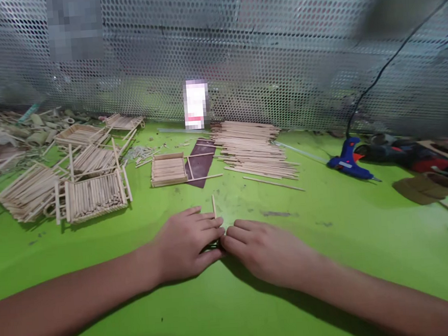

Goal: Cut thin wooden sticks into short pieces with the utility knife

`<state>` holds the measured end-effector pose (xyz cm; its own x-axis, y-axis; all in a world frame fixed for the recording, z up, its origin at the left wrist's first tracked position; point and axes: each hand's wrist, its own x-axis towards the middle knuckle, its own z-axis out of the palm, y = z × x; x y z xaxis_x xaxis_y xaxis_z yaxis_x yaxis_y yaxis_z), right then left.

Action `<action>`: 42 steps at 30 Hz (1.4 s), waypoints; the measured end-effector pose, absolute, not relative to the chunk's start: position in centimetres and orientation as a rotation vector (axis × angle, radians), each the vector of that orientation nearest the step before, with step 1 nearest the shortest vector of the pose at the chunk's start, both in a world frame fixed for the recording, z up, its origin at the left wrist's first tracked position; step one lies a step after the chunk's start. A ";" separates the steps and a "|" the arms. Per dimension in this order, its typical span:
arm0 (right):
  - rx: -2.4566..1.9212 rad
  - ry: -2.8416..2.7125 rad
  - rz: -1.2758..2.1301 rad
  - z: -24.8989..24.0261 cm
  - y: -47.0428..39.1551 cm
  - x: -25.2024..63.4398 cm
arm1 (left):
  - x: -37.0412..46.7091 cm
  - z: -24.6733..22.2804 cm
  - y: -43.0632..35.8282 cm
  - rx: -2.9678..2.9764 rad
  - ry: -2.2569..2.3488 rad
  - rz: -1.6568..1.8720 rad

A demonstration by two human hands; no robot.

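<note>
Perforated metal screen (216, 56): runs along the far side of my work area. Green table (203, 313): its surface bears scattered debris and dark marks. Group of stick-built pieces (95, 159): at my far left on the table, set close together, several with slatted beds and projecting rods. Pile of sticks (253, 150): ahead of me near the screen, laid roughly parallel, ends uneven.

My left hand (187, 242): palm down, fingers extended and slightly bent over the work. My right hand (268, 249): fingers curled inward, tips meeting those of the left. I cannot tell whether either is gripping; the contact point is hidden.

Small slatted box (168, 168): beyond my left hand, with two rods reaching right across a dark sheet (202, 156). Blue glue gun (348, 162): lying at right, black cord rising from it. Short stick (213, 204): at my left fingers, far end protruding beyond them and pointing toward the screen; near portion covered.
</note>
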<state>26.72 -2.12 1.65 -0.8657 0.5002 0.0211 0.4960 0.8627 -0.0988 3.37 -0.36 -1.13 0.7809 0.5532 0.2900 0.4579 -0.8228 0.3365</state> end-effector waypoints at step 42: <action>-0.779 -2.982 0.128 2.1 -2.1 29.1 | 3.4 -0.3 -1.5 2.678 0.772 0.763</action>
